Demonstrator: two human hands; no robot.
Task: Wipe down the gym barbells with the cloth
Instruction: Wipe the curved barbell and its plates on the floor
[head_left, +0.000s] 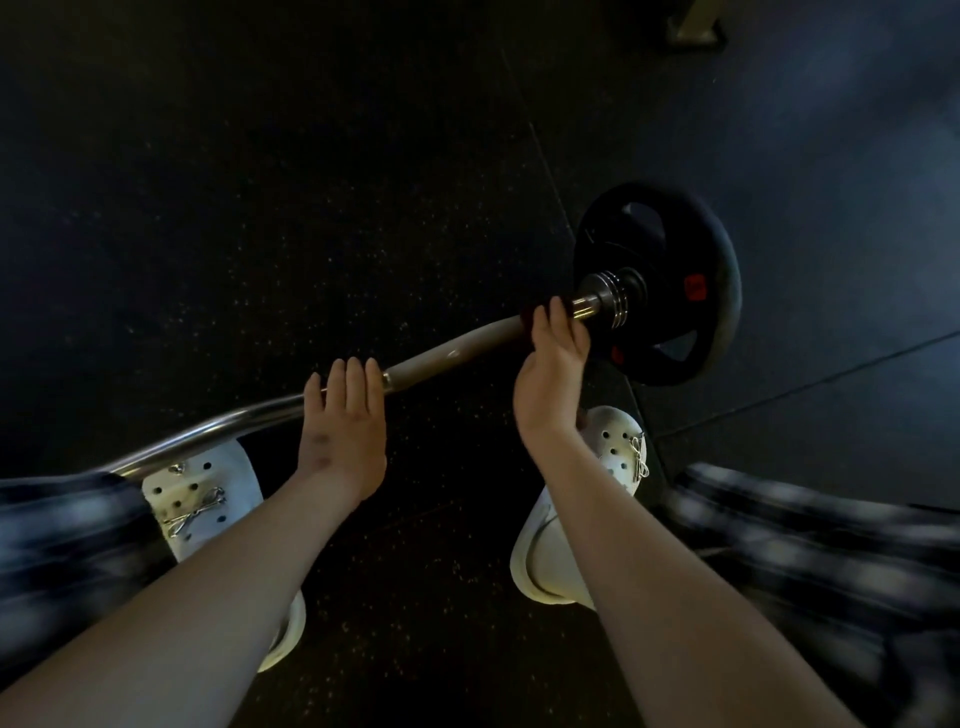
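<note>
A curved steel barbell (452, 351) lies low over the dark floor, running from lower left to a black weight plate (670, 291) at the right. My left hand (343, 421) rests on the bar's middle with straight fingers laid across it. My right hand (553, 364) reaches the bar just before the steel collar (610, 301), fingers extended over it. A dark patch (525, 318) sits on the bar under those fingers; I cannot tell whether it is the cloth.
My two white clogs (208, 493) (618, 441) stand on the speckled black rubber floor (311, 208) on either side of my arms. Plaid trouser legs show at both lower edges. A pale frame foot (696, 26) stands at the far top.
</note>
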